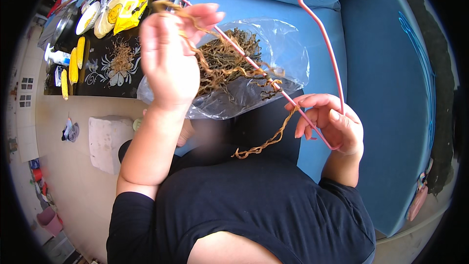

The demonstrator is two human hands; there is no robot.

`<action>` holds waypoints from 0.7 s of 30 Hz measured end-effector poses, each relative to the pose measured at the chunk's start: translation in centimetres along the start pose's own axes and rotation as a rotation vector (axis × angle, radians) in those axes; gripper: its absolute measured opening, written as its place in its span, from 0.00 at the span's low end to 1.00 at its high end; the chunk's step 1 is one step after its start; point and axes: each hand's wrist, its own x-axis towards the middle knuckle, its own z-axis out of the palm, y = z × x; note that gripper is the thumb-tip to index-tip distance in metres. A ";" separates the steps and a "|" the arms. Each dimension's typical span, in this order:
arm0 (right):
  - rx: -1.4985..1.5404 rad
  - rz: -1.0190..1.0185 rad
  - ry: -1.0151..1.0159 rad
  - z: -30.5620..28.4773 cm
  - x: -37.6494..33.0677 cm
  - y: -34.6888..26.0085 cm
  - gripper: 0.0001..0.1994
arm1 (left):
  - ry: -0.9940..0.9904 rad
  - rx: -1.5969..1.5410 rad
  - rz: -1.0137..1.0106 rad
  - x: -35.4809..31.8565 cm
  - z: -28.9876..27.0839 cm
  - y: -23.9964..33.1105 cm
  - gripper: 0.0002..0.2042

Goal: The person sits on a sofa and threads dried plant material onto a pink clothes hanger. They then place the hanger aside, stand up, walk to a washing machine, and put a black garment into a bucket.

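While the person sits on a blue sofa [376,68], both hands are busy w/ a pink wire hanger [328,44] and curly dried brown strands [220,71].

Right hand [330,124]: closed around the hanger's lower corner, fingers wrapped on the wire, holding the frame up and tilted so its long bar runs diagonally toward the upper left. Hook end points up, near the top edge of view.

Left hand [168,56]: raised, fingers pinched shut on a bunch of the strands at its fingertips, close by the bar's upper end. Palm faces away; exact finger contact partly hidden.

Strands: some already draped over the bar near its middle, one long twisted strand [261,144] hanging off it down toward the lap. Main heap lies in a clear plastic bag [288,51] on the sofa seat, just behind the hanger.

Judgement: step in hand appears to be laying strands over the hanger bar, a bunch at a time; early stage, since most material is in the bag. Next move, as I read it, calls for a steady hanger and the pinched bunch spread across bare wire w/o knocking off what hangs there.

Also noted: dark table [105,76] at upper left w/ corn cobs [73,63], pale plates [105,12], a yellow packet [129,10]; white block [110,142] on the floor.
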 end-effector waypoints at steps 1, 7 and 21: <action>-0.007 -0.002 0.004 0.0 0.0 0.0 0.23 | 0.046 0.006 -0.022 0.2 -0.1 0.9 0.14; 0.036 -0.003 0.061 -0.2 -0.1 0.5 0.22 | -0.039 -0.214 -0.008 1.2 -0.8 5.1 0.14; 0.095 -0.065 0.040 -0.1 -0.1 0.3 0.23 | -0.187 0.724 -0.550 -2.1 -0.6 -4.1 0.05</action>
